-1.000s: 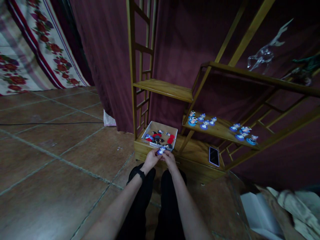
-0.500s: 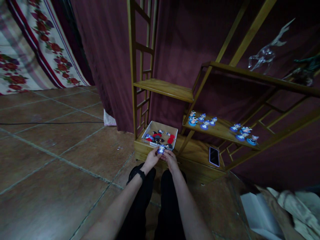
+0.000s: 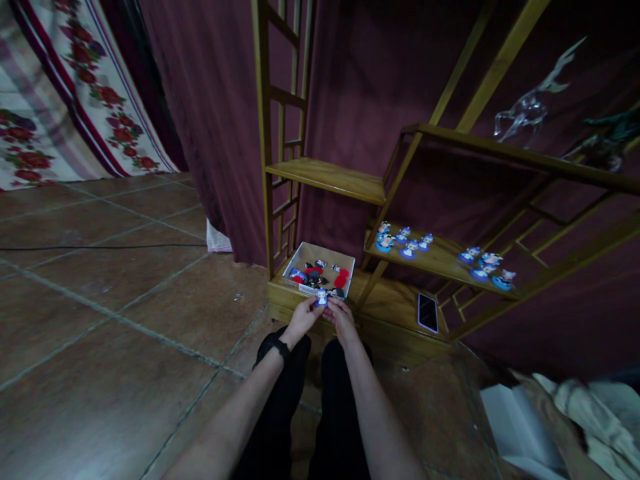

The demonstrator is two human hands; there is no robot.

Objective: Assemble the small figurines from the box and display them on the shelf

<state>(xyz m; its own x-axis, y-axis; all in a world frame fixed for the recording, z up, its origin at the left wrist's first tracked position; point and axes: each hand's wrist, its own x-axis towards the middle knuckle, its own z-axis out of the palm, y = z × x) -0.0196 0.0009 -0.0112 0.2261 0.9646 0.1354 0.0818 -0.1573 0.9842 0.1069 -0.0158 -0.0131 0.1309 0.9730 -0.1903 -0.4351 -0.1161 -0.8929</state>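
A small blue-and-white figurine (image 3: 321,297) stands upright between my two hands, just in front of the box. My left hand (image 3: 304,318) grips its left side. On its right side, the fingers of my right hand (image 3: 342,319) are closed around the base. Right behind the figurine is an open cardboard box (image 3: 327,254) holding several red, black and blue figurines, some lying on their sides. Similar blue-based figurines (image 3: 409,249) stand in a group on the low shelf to the right, and a second group (image 3: 483,272) stands farther along it.
The wooden shelf unit (image 3: 325,179) rises in front of me, with a phone (image 3: 427,313) on its bottom board. A clear deer ornament (image 3: 525,115) stands on the upper right shelf. A white box (image 3: 520,427) and pale cloth (image 3: 575,417) lie on the floor at lower right.
The figurine looks slightly more upright between my fingers. Both hands stay in nearly the same place, and the whole view has shifted very slightly.
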